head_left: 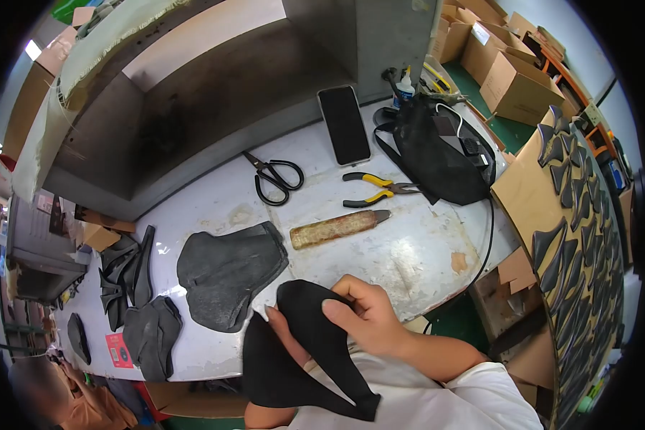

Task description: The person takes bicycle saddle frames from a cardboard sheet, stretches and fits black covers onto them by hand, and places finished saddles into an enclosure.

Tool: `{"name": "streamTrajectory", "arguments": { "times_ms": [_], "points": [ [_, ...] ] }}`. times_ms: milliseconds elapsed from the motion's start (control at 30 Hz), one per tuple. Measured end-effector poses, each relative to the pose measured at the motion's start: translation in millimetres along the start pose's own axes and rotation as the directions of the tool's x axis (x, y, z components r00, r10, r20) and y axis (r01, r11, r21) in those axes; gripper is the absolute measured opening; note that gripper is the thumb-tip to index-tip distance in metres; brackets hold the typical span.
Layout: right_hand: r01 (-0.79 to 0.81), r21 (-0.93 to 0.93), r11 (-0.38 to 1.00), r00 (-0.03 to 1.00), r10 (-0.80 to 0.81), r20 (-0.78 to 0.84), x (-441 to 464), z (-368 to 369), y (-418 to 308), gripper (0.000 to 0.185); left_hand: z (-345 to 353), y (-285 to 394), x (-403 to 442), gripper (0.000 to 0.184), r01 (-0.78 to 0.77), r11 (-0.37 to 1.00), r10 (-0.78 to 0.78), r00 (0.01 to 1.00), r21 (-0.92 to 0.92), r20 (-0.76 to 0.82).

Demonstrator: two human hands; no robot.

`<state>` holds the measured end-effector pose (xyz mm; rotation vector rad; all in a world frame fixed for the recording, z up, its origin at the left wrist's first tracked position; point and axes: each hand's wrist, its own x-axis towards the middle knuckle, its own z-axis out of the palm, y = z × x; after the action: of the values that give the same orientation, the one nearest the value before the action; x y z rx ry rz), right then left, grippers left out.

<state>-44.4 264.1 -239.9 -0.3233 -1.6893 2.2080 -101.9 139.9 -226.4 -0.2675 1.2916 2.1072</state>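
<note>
A black V-shaped piece of soft sheet material (274, 369) is held up in front of my body, above the table's near edge. My right hand (371, 320) pinches its upper right side between thumb and fingers. From behind, my left hand (290, 337) grips the same piece; most of that hand is hidden, and something white shows at a fingertip. Just beyond lie a stack of dark grey cut pieces (229, 276) and a knife-like tool with a worn, wrapped handle (333, 229). Yellow-handled pliers (380, 190) and black scissors (274, 179) rest farther back.
A phone (344, 125) and a black bag (441, 150) lie at the back, by a small bottle (405, 86). More dark pieces (150, 337) are at left. A board of black pieces (552, 236) stands right. A grey metal housing (244, 93) borders the table. Another person (86, 401) is lower left.
</note>
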Motion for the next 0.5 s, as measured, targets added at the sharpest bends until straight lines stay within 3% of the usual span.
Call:
{"name": "streamTrajectory", "arguments": {
  "times_ms": [67, 100, 133, 167, 200, 233, 300, 333, 367, 400, 433, 467, 500],
  "points": [
    [0.139, -0.284, 0.949, 0.989, -0.149, -0.015, 2.4, -0.5, -4.2, 0.019, -2.0, 12.9, -7.0, 0.068, -0.106, 0.887, 0.037, 0.987, 0.449, 0.159],
    [0.139, -0.284, 0.949, 0.989, -0.149, -0.015, 4.4, 0.1, -5.9, 0.019, 0.2, 10.3, -6.3, 0.068, -0.106, 0.887, 0.037, 0.987, 0.449, 0.159],
    [0.215, -0.337, 0.916, 0.972, -0.233, -0.013, 5.7, 1.6, -8.9, 0.018, 3.4, 5.2, -4.9, 0.068, -0.067, 0.988, 0.038, 0.979, 0.14, 0.201],
    [0.288, -0.388, 0.875, 0.95, -0.313, -0.003, 6.5, 3.1, -11.6, 0.018, 3.6, 1.5, -3.3, 0.067, -0.01, 0.983, 0.054, 0.97, -0.183, 0.237],
    [0.288, -0.386, 0.876, 0.95, -0.312, 0.001, 7.3, 3.9, -13.3, 0.018, -3.3, -3.6, -2.4, 0.062, 0.026, 0.958, 0.065, 0.95, -0.284, 0.307],
    [0.271, -0.392, 0.879, 0.958, -0.285, 0.025, 7.5, 3.7, -14.9, 0.018, -3.0, -1.2, -4.2, 0.062, 0.027, 0.958, 0.064, 0.95, -0.285, 0.307],
    [0.248, -0.405, 0.88, 0.967, -0.252, 0.046, 7.6, 1.9, -19.4, 0.018, 0.2, 6.5, -12.8, 0.06, -0.119, 0.991, 0.09, 0.938, 0.067, 0.336],
    [0.161, -0.357, 0.92, 0.987, -0.142, 0.08, 9.2, 1.0, -22.7, 0.019, 4.1, 9.4, -13.7, 0.062, -0.011, 0.999, 0.024, 0.947, -0.042, 0.321],
    [0.069, -0.309, 0.948, 0.992, -0.033, 0.118, 11.2, 0.2, -26.6, 0.02, 4.9, 5.2, -12.3, 0.062, -0.006, 0.999, 0.019, 0.946, -0.041, 0.324],
    [-0.027, -0.174, 0.984, 0.984, 0.057, 0.169, 13.6, -1.6, -32.8, 0.025, 5.7, -2.7, -9.3, 0.062, -0.109, 0.99, 0.129, 0.955, -0.088, 0.266],
    [-0.029, -0.176, 0.984, 0.985, 0.058, 0.164, 14.6, -1.1, -38.5, 0.025, 5.0, -9.0, -5.4, 0.063, -0.214, 0.968, 0.236, 0.95, -0.128, 0.202],
    [-0.019, -0.059, 0.998, 0.987, 0.028, 0.159, 15.7, 0.3, -43.9, 0.026, 2.5, -9.3, 0.3, 0.063, -0.307, 0.952, 0.3, 0.911, -0.019, 0.283],
    [-0.006, 0.058, 0.998, 0.988, -0.003, 0.152, 17.5, 0.0, -47.0, 0.027, -0.5, -5.5, 2.3, 0.063, -0.304, 0.952, 0.298, 0.911, -0.022, 0.286]
  ]
}}
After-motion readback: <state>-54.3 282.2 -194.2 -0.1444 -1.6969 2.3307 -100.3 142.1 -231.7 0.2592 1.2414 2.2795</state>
